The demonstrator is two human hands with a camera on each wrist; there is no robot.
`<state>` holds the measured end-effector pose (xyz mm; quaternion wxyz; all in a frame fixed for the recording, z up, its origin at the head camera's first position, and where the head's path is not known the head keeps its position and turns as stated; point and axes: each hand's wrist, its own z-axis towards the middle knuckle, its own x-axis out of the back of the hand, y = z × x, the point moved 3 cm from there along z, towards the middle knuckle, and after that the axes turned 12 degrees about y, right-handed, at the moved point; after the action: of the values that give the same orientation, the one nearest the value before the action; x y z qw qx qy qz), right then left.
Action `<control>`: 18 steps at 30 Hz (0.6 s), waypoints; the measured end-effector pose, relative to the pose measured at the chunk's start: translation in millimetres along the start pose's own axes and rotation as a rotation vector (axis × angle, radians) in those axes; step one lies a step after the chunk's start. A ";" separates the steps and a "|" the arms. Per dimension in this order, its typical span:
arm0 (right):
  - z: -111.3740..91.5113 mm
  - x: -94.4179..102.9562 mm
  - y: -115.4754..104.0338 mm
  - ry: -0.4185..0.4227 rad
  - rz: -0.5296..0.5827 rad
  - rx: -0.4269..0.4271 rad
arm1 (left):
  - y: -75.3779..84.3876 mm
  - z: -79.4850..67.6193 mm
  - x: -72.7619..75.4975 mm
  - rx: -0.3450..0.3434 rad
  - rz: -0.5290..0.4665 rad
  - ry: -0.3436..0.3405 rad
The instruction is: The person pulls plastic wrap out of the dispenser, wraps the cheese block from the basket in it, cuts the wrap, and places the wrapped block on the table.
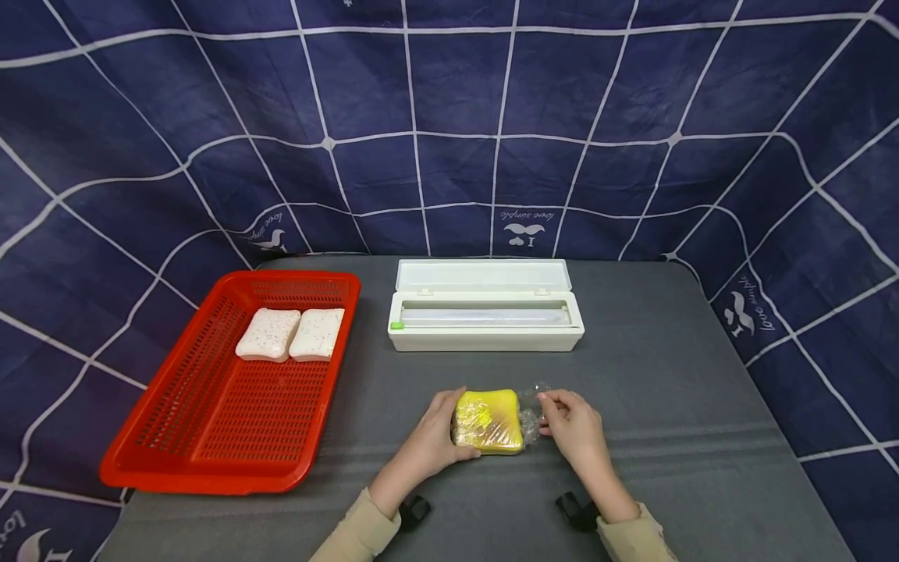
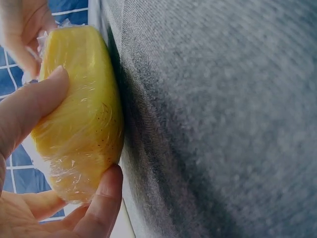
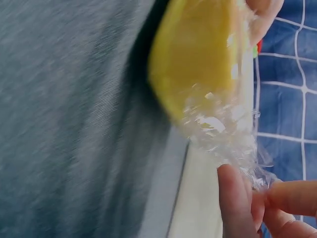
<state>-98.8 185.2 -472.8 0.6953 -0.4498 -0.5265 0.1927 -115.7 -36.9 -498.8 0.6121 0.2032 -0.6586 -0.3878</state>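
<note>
A yellow bread-slice-shaped block (image 1: 500, 421) with a browned patch lies on the grey table, wrapped in clear cling film (image 3: 213, 124). My left hand (image 1: 438, 433) holds the block by its left side, thumb at the near edge and fingers at the far corner. In the left wrist view the thumb (image 2: 47, 94) lies across the wrapped side. On the other side, my right hand (image 1: 572, 425) pinches the loose, crumpled film that sticks out past the block. The right wrist view shows that film gathered between thumb and fingers (image 3: 292, 196).
A red plastic basket (image 1: 211, 474) stands at the left with two white speckled bread-slice-shaped blocks (image 1: 269, 334) in it. Behind the hands is a white cling film dispenser (image 1: 485, 341), lid up, a roll inside. Blue checked cloth (image 1: 449, 94) hangs around the table.
</note>
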 end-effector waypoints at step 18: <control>-47.6 -47.8 -36.2 0.179 -0.340 0.702 | 3.7 -0.4 -3.8 -0.014 -0.003 0.025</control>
<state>-80.9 110.8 -471.5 0.8719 -0.1064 -0.4327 0.2033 -113.8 -31.9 -498.4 0.6210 0.2048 -0.6479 -0.3907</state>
